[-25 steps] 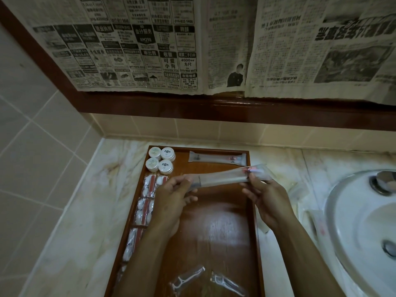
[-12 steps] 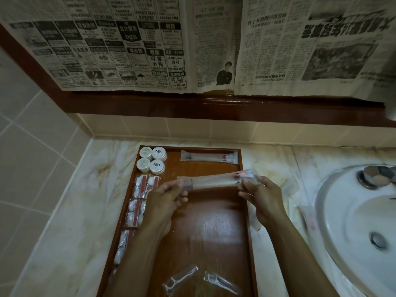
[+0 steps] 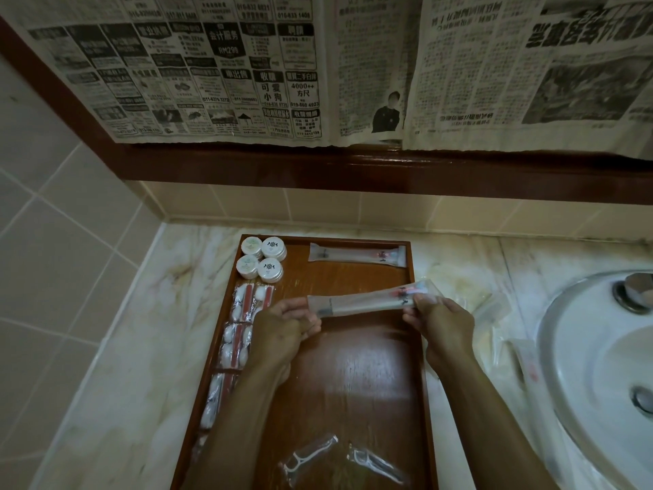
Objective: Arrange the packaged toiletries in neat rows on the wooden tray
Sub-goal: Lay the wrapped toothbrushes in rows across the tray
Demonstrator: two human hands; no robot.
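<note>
A long wooden tray [image 3: 353, 376] lies on the marble counter. My left hand [image 3: 282, 327] pinches the left end of a clear toothbrush packet [image 3: 367, 302], and my right hand [image 3: 438, 320] pinches its right end, holding it across the tray just above the wood. Another toothbrush packet [image 3: 357, 255] lies along the tray's far edge. Several round white tubs [image 3: 263, 258] sit in the far left corner. Cotton-bud packets [image 3: 243, 323] run down the left side, partly hidden by my left arm. Two floss-pick packets [image 3: 339, 461] lie at the near end.
A white sink basin [image 3: 600, 376] with a chrome fitting [image 3: 634, 291] is on the right. More clear packets [image 3: 509, 334] lie on the counter [image 3: 141, 348] between tray and sink. Newspaper sheets [image 3: 318, 65] hang above a dark wooden ledge [image 3: 353, 171].
Both hands have carried the toothbrush packet slightly nearer and lower over the tray. Its right end stays raised past the tray's right rim.
</note>
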